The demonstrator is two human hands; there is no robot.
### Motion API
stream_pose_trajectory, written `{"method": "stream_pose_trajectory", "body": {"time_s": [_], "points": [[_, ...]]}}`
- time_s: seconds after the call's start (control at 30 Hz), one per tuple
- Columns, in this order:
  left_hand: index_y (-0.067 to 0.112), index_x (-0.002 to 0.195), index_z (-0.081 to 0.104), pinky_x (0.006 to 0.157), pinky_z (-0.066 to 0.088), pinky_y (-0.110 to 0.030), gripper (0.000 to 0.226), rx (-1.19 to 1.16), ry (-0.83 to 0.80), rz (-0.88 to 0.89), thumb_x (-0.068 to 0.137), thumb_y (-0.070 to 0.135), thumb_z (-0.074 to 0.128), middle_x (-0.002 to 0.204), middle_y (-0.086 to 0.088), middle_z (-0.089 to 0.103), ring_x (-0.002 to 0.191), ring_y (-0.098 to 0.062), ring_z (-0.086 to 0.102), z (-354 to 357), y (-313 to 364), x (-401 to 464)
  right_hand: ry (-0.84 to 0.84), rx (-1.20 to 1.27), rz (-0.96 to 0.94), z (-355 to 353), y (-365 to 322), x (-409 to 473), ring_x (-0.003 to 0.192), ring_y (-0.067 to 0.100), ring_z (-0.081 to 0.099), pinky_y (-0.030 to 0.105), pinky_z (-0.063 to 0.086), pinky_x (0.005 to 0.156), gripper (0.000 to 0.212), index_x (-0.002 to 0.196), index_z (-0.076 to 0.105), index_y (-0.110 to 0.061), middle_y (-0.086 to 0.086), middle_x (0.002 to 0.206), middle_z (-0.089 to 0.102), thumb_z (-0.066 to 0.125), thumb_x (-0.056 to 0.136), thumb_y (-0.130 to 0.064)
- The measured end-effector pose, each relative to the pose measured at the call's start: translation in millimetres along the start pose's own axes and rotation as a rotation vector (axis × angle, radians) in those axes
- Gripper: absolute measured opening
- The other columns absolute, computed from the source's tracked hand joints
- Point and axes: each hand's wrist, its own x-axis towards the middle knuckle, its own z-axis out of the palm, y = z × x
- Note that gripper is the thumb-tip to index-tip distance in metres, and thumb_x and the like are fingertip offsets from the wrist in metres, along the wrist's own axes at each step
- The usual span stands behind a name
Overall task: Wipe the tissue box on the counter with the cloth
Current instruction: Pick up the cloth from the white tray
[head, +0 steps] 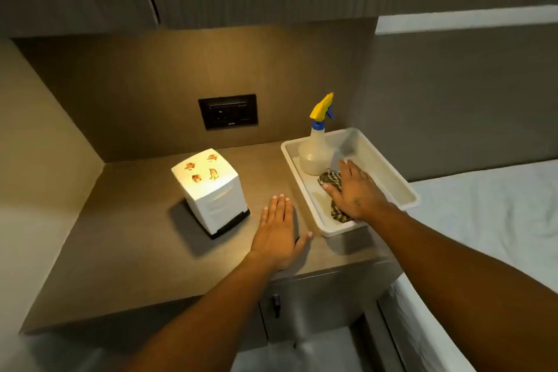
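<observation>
- Tissue box (210, 192) stands upright on the counter (126, 238), its long axis vertical, on a dark base; it is left of both hands and touched by neither.
- Right hand (351, 190) lies palm down on the cloth (331, 181) inside the tray (392, 178), fingers spread and flat on the fabric, not curled round it, so I judge the cloth pressed but not yet picked up.
- Left hand (279, 228) is open and flat, palm down, on or just above the counter, holding nothing; it sits between the box and the tray.
- Left hand is the nearer one to the box, just beside its lower right corner; the right hand is well apart from it, across the tray's near rim.
- The coming move turns on this: the cloth must be lifted out of the tray and carried leftward over the rim, past the left hand, to reach the box.
- The left hand looks well placed to steady the box, which is tall and may tip under a sideways wipe.
- Count: one box, one cloth, one tray, one spray bottle (317, 145) standing in the tray's far corner just beyond the cloth, and two hands.
- One wall socket (228, 111) sits on the back panel behind the box.
</observation>
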Motion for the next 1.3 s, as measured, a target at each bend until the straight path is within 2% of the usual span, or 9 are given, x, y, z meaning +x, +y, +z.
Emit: {"method": "stream_pose_trajectory", "body": {"time_s": [0.1,0.23,0.43,0.57,0.83,1.0,1.13,1.3], "points": [[0.006,0.162,-0.004,0.124,-0.009,-0.044,0.097,0.026,-0.007,0.009,0.096,0.074,0.017,0.172,-0.014,-0.005,0.158,-0.028,-0.011,4.3,-0.4,9.4,-0.089,-0.054,0.099,8.8,3.4,10.4,0.143,0.036,0.022,0.052,0.02,0.114,0.084,0.153,0.008,-0.017,0.016,0.159,0.02,0.029,0.09,-0.07],[0.006,0.162,-0.004,0.125,-0.011,-0.047,0.097,0.072,-0.021,0.034,0.095,0.075,0.011,0.172,-0.014,-0.007,0.157,-0.027,-0.014,4.8,-1.0,15.5,-0.202,-0.106,0.134,18.3,4.7,16.8,0.141,0.036,0.024,0.057,0.026,0.109,0.082,0.152,0.01,-0.018,0.016,0.157,0.02,0.028,0.09,-0.07],[0.007,0.162,-0.006,0.124,-0.015,-0.046,0.101,0.092,-0.025,0.024,0.092,0.079,0.006,0.171,-0.013,-0.01,0.156,-0.026,-0.018,6.6,-3.1,21.8,-0.136,-0.326,0.042,29.0,3.9,23.5,0.128,0.033,0.036,0.054,0.035,0.1,0.063,0.144,0.023,-0.021,0.015,0.146,0.034,0.024,0.096,-0.061],[0.007,0.161,-0.005,0.124,-0.016,-0.046,0.102,0.083,-0.02,0.02,0.091,0.08,0.005,0.171,-0.013,-0.009,0.156,-0.026,-0.018,9.5,-4.2,21.1,-0.094,-0.369,-0.014,30.9,2.9,25.0,0.117,0.03,0.043,0.05,0.039,0.094,0.055,0.138,0.031,-0.017,0.013,0.135,0.044,0.028,0.098,-0.054],[0.006,0.161,-0.009,0.125,-0.013,-0.047,0.101,0.062,-0.047,0.014,0.093,0.079,0.008,0.171,-0.013,-0.013,0.155,-0.026,-0.021,4.1,-2.7,19.9,-0.173,-0.351,0.008,26.0,-6.4,31.6,0.114,0.029,0.044,0.043,0.046,0.091,0.045,0.137,0.034,-0.012,0.014,0.13,0.041,0.046,0.098,-0.033],[0.006,0.16,-0.014,0.124,-0.013,-0.043,0.1,-0.011,-0.044,-0.005,0.096,0.076,0.018,0.168,-0.014,-0.021,0.154,-0.026,-0.025,-9.4,-3.2,12.9,-0.115,-0.284,-0.03,7.7,1.6,31.9,0.11,0.026,0.046,0.043,0.048,0.088,0.038,0.131,0.038,-0.018,0.01,0.124,0.044,0.041,0.1,-0.039],[0.007,0.16,-0.014,0.127,-0.007,-0.045,0.098,-0.013,0.027,-0.008,0.098,0.073,0.021,0.169,-0.013,-0.021,0.154,-0.026,-0.024,-29.1,-0.6,4.6,-0.066,-0.294,-0.072,-19.2,2.7,25.8,0.112,0.028,0.044,0.045,0.048,0.088,0.041,0.132,0.039,-0.016,0.012,0.124,0.044,0.038,0.1,-0.041],[0.008,0.161,-0.011,0.125,-0.01,-0.041,0.096,0.0,0.135,0.012,0.099,0.072,0.024,0.169,-0.011,-0.019,0.154,-0.023,-0.022,-63.2,6.1,-8.0,-0.007,-0.289,-0.159,-53.1,-23.5,17.1,0.115,0.031,0.044,0.045,0.049,0.089,0.04,0.131,0.039,-0.013,0.015,0.127,0.044,0.035,0.102,-0.041]]}}
